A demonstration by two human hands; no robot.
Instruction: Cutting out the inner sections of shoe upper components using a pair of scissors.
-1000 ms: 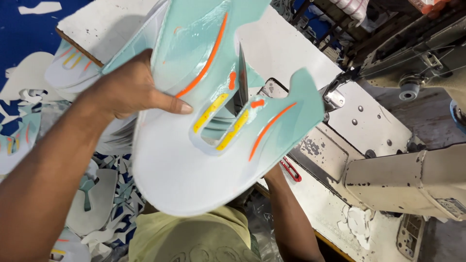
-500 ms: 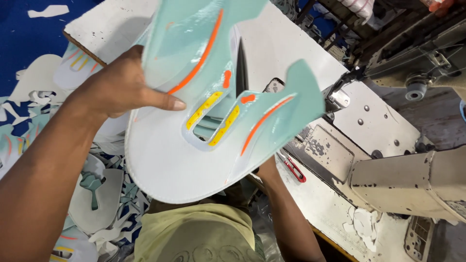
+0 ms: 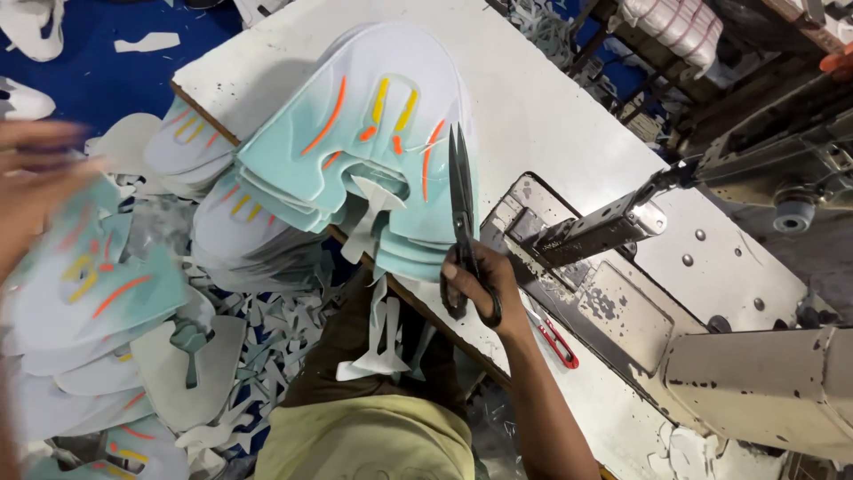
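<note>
White counter [image 3: 551, 107], paint-speckled, worn at its near edge. Grey industrial sewing machine [image 3: 737, 373] bolted on it. Blue floor [image 3: 80, 71] beyond and below, littered with pale offcuts [image 3: 267, 329]. Even light.

Right hand [image 3: 480, 283] closed, left hand [image 3: 31, 182] blurred

Single head view, steep downward, close over worktable [image 3: 569, 107].

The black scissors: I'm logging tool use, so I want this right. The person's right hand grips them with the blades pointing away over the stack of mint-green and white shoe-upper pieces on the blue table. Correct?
Nearly. The head view shows the right hand gripping the black scissors, blades pointing away over the stack of mint-green and white shoe-upper pieces, but the table is white, not blue.
</note>
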